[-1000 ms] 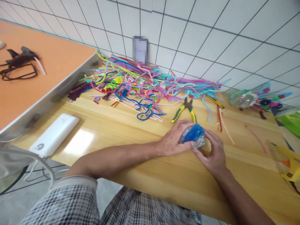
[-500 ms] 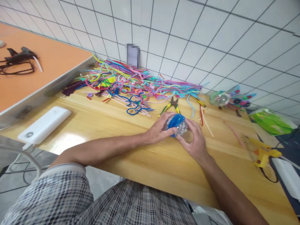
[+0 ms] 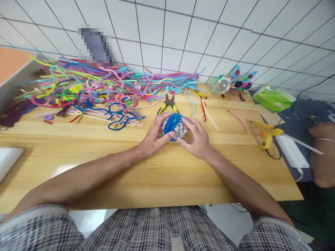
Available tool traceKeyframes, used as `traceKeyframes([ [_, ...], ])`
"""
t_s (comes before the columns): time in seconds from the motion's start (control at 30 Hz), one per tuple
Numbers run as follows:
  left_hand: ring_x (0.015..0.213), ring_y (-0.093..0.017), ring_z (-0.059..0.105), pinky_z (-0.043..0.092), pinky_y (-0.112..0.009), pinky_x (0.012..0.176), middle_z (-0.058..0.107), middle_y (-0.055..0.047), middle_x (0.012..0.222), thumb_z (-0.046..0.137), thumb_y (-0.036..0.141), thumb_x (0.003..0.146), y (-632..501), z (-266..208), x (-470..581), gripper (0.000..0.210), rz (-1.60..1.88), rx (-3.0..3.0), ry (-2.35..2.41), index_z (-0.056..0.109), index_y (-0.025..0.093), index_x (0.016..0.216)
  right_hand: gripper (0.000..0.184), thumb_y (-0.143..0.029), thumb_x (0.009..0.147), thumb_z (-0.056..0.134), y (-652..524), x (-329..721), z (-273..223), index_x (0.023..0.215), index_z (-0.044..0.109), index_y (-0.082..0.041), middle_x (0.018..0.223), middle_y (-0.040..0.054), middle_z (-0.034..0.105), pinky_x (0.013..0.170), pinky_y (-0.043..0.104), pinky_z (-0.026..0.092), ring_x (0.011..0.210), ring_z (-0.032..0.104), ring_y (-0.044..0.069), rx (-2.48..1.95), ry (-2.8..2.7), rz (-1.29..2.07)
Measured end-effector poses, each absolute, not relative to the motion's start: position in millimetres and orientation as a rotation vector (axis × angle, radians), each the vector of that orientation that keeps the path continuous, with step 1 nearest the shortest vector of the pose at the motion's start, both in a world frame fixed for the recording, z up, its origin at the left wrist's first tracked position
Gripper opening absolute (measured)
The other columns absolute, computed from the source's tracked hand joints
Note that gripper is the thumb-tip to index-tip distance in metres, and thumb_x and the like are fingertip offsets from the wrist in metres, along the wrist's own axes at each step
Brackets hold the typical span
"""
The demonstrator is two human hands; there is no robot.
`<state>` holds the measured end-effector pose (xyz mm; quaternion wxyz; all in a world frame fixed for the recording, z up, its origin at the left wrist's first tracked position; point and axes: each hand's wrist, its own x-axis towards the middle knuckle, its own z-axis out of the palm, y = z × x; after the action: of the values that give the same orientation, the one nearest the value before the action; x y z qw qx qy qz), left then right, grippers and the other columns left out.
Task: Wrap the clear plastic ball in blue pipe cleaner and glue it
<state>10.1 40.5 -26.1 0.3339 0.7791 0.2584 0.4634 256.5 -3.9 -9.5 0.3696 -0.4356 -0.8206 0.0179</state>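
Observation:
Between my two hands is a clear, faceted plastic bottle piece with blue pipe cleaner wound around its middle. My left hand grips its left end, the thumb pressed along the blue band. At the right end, my right hand curls its fingers and thumb around the clear plastic. Just beyond the bottle piece lie yellow-and-black pliers, jaws pointing away from me. My fingers cover both ends of the piece.
A heap of colourful pipe cleaners runs along the tiled wall. To the right are a decorated bottle figure, a green packet, a yellow glue gun and a white power bank. Another person's arm shows at the right edge.
My view has swung to the right, bringing another person's arm into sight. Both hands keep holding the bottle piece in much the same way.

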Motion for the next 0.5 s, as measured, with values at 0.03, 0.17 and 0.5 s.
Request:
traceKeyframes([
  [0.03,0.161,-0.032,0.051,0.044,-0.053,0.136,0.055,-0.018,0.166,0.065,0.051,0.113,40,-28,10,0.064,1.205,2.036,0.667,0.043,0.024,0.167,0.083,-0.042,0.102,0.077,-5,257,-11,0.176,0.039,-0.030,0.159,0.0186,0.065,0.121,0.061,0.062,0.148,0.067,0.037,-1.120,-2.114,0.043],
  [0.17,0.161,-0.034,0.051,0.045,-0.056,0.136,0.054,-0.018,0.166,0.067,0.050,0.112,38,-29,8,0.067,1.155,2.072,0.637,0.042,0.027,0.169,0.094,-0.048,0.100,0.080,-9,259,-15,0.179,0.031,-0.030,0.161,0.0204,0.062,0.120,0.065,0.062,0.147,0.066,0.041,-1.105,-2.139,0.038],
  [0.5,0.156,-0.036,0.056,0.048,-0.057,0.133,0.058,-0.018,0.162,0.066,0.051,0.111,37,-19,1,0.058,1.146,1.999,0.593,0.050,0.026,0.162,0.098,-0.043,0.099,0.080,-10,260,-12,0.181,0.027,-0.031,0.163,0.0194,0.062,0.120,0.066,0.063,0.148,0.066,0.042,-1.087,-2.189,-0.032],
])
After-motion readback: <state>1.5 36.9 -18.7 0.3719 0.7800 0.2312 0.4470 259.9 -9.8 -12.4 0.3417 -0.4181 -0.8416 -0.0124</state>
